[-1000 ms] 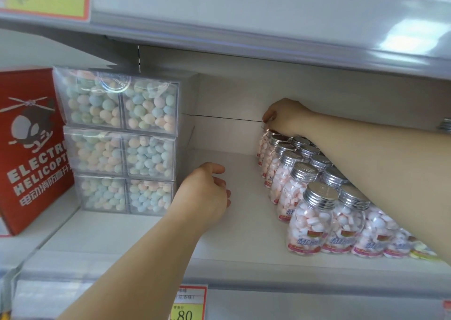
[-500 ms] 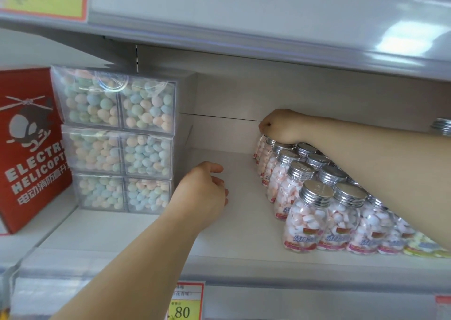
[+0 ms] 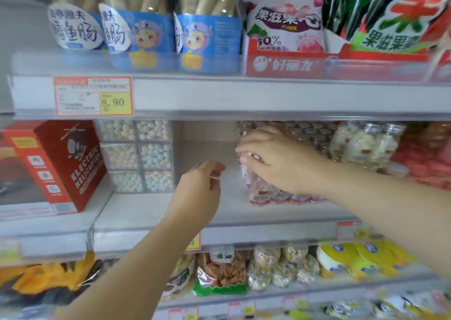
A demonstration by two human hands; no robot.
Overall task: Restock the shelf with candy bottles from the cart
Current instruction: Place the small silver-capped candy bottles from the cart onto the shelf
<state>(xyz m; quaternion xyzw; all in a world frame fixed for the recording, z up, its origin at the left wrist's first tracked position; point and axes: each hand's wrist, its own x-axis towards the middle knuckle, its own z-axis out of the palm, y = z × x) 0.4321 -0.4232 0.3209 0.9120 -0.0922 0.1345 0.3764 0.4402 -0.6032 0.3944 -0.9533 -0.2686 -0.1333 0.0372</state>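
The bottles stand in tight rows on the right half of the shelf, silver caps up. A bare strip of shelf separates them from the clear candy boxes on the left. The cart is out of view. The right hand lies over the caps of the front-left bottles with its fingers spread and mostly straight. It seems to press rather than clasp, though blur at the fingertips leaves that unsure. The left hand hovers above the bare strip, loosely curled and holding nothing, near the block but apart from it. The step looks like squaring up the stock already placed so that more can go into the gap. These bottles are tall and narrow, so a shove at cap height would likely tip the outer row. It would be better to press down lightly from above and bring the left hand flat against the labels on the left side as a stop. The block should be slid as one piece, slowly, with its front row parallel to the shelf edge and the gap left open for the next load.
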